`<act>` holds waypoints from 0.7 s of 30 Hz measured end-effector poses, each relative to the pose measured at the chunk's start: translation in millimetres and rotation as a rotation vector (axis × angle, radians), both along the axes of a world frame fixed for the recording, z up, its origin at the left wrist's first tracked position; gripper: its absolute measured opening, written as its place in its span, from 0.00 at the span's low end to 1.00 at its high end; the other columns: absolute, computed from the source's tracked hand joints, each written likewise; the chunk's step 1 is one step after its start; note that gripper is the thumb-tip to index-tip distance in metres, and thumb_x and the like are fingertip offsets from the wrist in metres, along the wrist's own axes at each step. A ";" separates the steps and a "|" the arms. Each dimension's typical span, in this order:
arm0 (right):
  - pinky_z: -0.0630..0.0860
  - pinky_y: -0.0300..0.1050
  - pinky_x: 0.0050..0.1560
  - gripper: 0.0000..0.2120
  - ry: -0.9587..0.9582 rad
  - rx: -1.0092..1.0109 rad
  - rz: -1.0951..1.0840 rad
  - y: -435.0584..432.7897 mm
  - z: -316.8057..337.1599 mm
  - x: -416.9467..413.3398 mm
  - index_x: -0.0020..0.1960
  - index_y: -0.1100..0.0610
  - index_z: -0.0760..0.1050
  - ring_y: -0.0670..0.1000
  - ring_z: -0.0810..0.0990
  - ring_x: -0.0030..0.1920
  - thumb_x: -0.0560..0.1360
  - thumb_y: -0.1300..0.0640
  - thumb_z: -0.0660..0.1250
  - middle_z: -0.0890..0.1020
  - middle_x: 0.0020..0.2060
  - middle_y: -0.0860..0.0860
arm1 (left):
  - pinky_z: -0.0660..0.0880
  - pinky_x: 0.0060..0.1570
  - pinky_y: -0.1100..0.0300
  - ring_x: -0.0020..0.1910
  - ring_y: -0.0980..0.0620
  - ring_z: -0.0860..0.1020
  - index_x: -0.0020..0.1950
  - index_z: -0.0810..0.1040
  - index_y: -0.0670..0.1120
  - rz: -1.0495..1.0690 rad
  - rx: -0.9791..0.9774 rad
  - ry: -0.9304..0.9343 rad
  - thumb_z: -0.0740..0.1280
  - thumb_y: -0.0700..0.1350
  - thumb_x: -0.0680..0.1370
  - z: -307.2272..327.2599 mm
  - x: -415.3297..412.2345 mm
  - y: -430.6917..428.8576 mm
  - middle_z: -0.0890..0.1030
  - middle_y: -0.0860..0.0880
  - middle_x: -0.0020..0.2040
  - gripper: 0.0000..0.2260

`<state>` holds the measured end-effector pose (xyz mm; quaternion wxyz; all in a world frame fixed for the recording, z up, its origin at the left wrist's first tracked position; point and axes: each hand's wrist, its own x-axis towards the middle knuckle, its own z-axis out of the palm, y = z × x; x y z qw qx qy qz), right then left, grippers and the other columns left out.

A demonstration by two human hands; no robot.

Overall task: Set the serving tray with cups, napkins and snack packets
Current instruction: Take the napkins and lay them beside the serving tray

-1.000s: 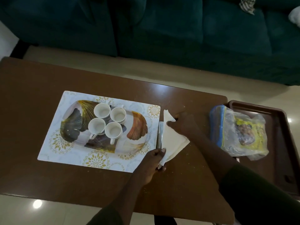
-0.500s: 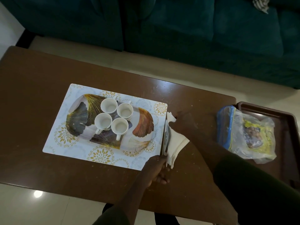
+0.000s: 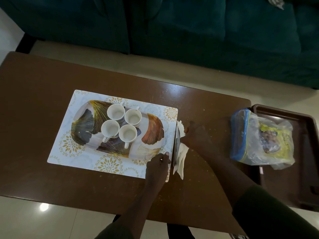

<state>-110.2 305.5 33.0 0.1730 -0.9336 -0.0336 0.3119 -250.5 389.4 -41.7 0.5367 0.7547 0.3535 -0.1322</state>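
Seen from my head camera, my right hand (image 3: 195, 135) pinches the white napkins (image 3: 181, 159) against the thin upright holder (image 3: 177, 144), just beside the placemat (image 3: 58, 152) on the table (image 3: 34, 100). My left hand (image 3: 158, 165) touches the holder's near end; I cannot tell whether it grips.

Dark olive-green sleeves (image 3: 276, 219), forearms bare.

You have a white placemat (image 3: 110, 165) with gold flower medallions, a tray (image 3: 152, 133) printed with gold-veined leaves in dark grey and copper, four plain white cups (image 3: 116, 112), a white napkin (image 3: 181, 157), a brown table (image 3: 43, 100) and a teal sofa (image 3: 189, 31).
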 end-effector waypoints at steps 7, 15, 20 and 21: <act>0.70 0.35 0.28 0.07 -0.107 0.074 -0.108 -8.6 -8.8 -1.3 0.35 0.54 0.74 0.45 0.75 0.28 0.67 0.62 0.72 0.78 0.31 0.48 | 0.76 0.38 0.68 0.38 0.59 0.80 0.52 0.75 0.54 -0.015 0.091 -0.175 0.69 0.56 0.76 4.6 12.5 -4.6 0.81 0.57 0.41 0.10; 0.79 0.43 0.33 0.03 -0.130 0.162 -0.194 -18.4 -4.7 -3.9 0.42 0.58 0.78 0.52 0.81 0.31 0.70 0.64 0.68 0.82 0.36 0.53 | 0.80 0.52 0.56 0.50 0.51 0.81 0.53 0.65 0.54 -0.245 0.182 -0.121 0.76 0.54 0.69 2.4 13.7 -20.9 0.80 0.53 0.52 0.23; 0.73 0.35 0.31 0.04 -0.152 0.198 -0.180 -26.5 -6.2 -4.7 0.45 0.59 0.79 0.48 0.79 0.34 0.72 0.63 0.67 0.82 0.38 0.50 | 0.74 0.41 0.60 0.47 0.43 0.81 0.54 0.65 0.48 -0.211 0.225 -0.164 0.75 0.46 0.72 5.9 28.8 -19.6 0.81 0.44 0.48 0.20; 0.71 0.34 0.31 0.04 -0.170 0.204 -0.182 -28.6 -7.1 -4.5 0.45 0.59 0.80 0.46 0.78 0.34 0.72 0.63 0.67 0.82 0.38 0.50 | 0.74 0.41 0.60 0.47 0.43 0.81 0.53 0.65 0.48 -0.208 0.226 -0.174 0.75 0.47 0.72 7.1 31.6 -18.9 0.80 0.44 0.48 0.20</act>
